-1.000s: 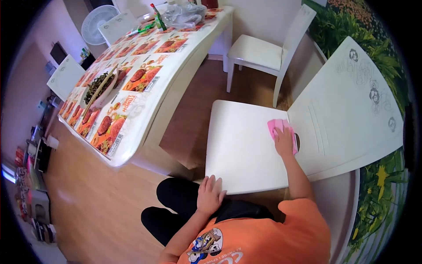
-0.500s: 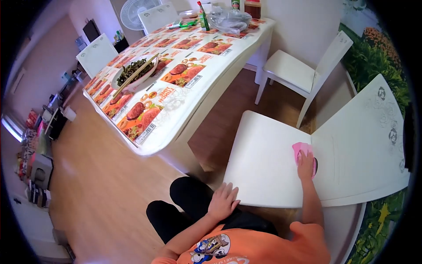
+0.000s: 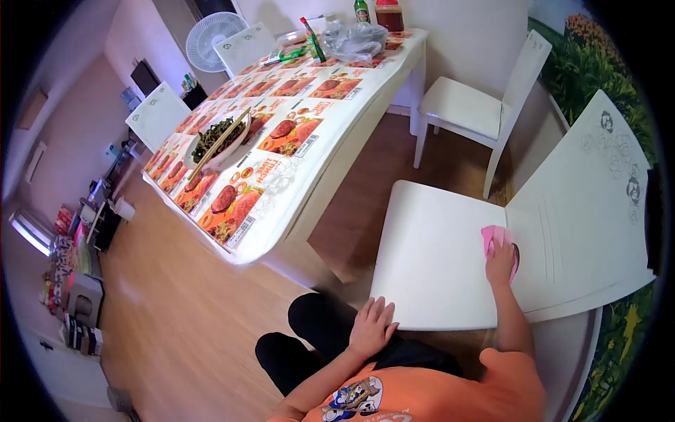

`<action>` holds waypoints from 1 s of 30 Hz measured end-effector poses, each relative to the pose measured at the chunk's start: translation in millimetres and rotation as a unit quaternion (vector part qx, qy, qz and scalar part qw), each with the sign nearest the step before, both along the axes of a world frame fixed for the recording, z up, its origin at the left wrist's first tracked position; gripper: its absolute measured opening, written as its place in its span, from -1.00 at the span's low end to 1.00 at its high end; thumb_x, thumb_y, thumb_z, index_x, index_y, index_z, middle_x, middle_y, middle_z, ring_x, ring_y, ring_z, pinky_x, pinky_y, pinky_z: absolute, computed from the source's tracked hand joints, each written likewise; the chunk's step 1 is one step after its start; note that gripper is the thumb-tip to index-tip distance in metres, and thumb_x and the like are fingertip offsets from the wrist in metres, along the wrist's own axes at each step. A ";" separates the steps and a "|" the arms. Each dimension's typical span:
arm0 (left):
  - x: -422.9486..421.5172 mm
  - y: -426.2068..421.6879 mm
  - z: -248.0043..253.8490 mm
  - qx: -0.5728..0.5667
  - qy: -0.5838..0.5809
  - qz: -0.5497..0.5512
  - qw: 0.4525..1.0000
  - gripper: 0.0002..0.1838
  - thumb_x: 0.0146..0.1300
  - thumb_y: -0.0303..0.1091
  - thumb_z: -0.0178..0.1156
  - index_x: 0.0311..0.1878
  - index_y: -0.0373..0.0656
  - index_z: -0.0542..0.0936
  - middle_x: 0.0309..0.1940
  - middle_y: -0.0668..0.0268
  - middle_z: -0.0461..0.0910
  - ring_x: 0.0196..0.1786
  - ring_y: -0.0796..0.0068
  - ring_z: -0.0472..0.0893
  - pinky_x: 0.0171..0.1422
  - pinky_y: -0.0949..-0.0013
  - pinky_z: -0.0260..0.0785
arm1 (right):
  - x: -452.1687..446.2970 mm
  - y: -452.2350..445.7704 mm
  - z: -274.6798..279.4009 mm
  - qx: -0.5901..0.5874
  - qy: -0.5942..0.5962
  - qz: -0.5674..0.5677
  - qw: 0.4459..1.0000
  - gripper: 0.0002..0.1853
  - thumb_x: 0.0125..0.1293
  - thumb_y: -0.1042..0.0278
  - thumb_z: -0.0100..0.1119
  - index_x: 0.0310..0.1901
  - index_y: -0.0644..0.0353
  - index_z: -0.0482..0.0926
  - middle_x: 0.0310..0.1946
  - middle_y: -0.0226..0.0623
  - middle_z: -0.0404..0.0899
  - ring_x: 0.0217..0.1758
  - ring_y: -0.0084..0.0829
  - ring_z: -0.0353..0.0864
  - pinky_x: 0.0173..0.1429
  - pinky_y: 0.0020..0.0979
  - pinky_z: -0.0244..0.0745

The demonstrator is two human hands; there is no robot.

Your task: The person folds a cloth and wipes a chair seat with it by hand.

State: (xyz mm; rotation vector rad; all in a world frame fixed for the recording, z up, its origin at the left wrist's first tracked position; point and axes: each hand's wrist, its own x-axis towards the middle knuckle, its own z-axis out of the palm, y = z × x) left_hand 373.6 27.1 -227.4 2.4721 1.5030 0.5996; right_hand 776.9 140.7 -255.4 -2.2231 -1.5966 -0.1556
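Note:
My right hand (image 3: 500, 263) presses a pink cloth (image 3: 486, 238) onto the seat of a white chair (image 3: 436, 257), close to where the seat meets the backrest. Its fingers bend over the cloth and partly hide it. A small dark patch shows beside the hand, and I cannot make out what it is. My left hand (image 3: 372, 328) lies on the near corner of the same seat, fingers stretched out and slightly apart, with nothing in it. The chair's backrest (image 3: 580, 218) carries grey floral drawings.
Left of the chair stands a white table (image 3: 337, 151) with printed food mats. On it are a plate of dark green food (image 3: 214, 137) with chopsticks across it, a plastic bag (image 3: 351, 41) and bottles. Another white chair (image 3: 464, 105) stands behind, near the wall.
The whole view has shifted slightly. Against the seat, my right hand and the pink cloth have moved a little nearer to me and the backrest. My left hand stays on the seat corner.

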 end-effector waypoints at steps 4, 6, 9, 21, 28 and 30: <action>0.0 -1.9 -1.1 -0.006 -0.008 0.009 1.000 -0.40 0.35 -0.05 0.29 0.36 -0.14 0.48 0.37 -0.03 0.37 0.42 -0.13 0.34 0.50 -0.04 0.24 | -19.9 -42.7 -6.9 -0.001 0.003 0.050 0.999 -0.58 0.41 0.33 0.07 0.27 0.17 0.54 0.30 0.15 0.42 0.39 0.20 0.32 0.51 0.12 0.15; -0.5 -1.8 1.7 -0.001 -0.039 0.022 0.999 -0.36 0.36 -0.09 0.30 0.40 -0.18 0.41 0.38 -0.08 0.34 0.41 -0.16 0.34 0.49 -0.06 0.24 | -34.5 -66.6 -1.6 -0.017 0.002 0.079 0.997 -0.57 0.40 0.34 0.06 0.28 0.18 0.53 0.31 0.19 0.40 0.41 0.22 0.30 0.52 0.13 0.13; -1.6 0.5 -5.4 -0.010 -0.077 0.030 0.996 -0.34 0.37 -0.13 0.29 0.42 -0.23 0.34 0.37 -0.13 0.31 0.40 -0.20 0.34 0.49 -0.07 0.23 | -56.3 -96.2 -3.1 -0.056 0.024 0.183 0.981 -0.53 0.36 0.34 0.05 0.29 0.22 0.51 0.34 0.28 0.36 0.44 0.26 0.27 0.53 0.14 0.10; -5.0 0.5 -13.4 -0.009 -0.120 0.049 0.992 -0.39 0.34 -0.31 0.22 0.42 -0.25 0.34 0.36 -0.15 0.36 0.37 -0.19 0.40 0.49 -0.01 0.27 | -199.0 -80.8 52.6 -0.055 0.063 0.562 0.823 -0.58 0.37 0.22 0.14 0.22 0.14 0.58 0.44 0.04 0.34 0.49 0.07 0.30 0.52 0.06 0.17; -9.0 1.8 -17.8 -0.052 -0.192 0.095 0.975 -0.29 0.27 -0.50 0.18 0.49 -0.27 0.21 0.34 -0.25 0.32 0.30 -0.31 0.44 0.40 0.03 0.38 | -245.4 -55.6 50.6 -0.020 0.052 0.583 0.810 -0.69 0.30 0.17 0.18 -0.05 0.15 0.70 0.32 -0.12 0.50 0.46 -0.04 0.35 0.50 0.06 0.18; -7.8 1.5 -18.5 -0.063 -0.187 0.106 0.975 -0.29 0.28 -0.49 0.18 0.50 -0.26 0.20 0.34 -0.25 0.33 0.27 -0.31 0.46 0.35 0.03 0.41 | -251.2 -51.2 53.7 -0.015 0.053 0.581 0.812 -0.70 0.28 0.17 0.18 -0.07 0.15 0.71 0.31 -0.13 0.51 0.46 -0.07 0.35 0.50 0.05 0.17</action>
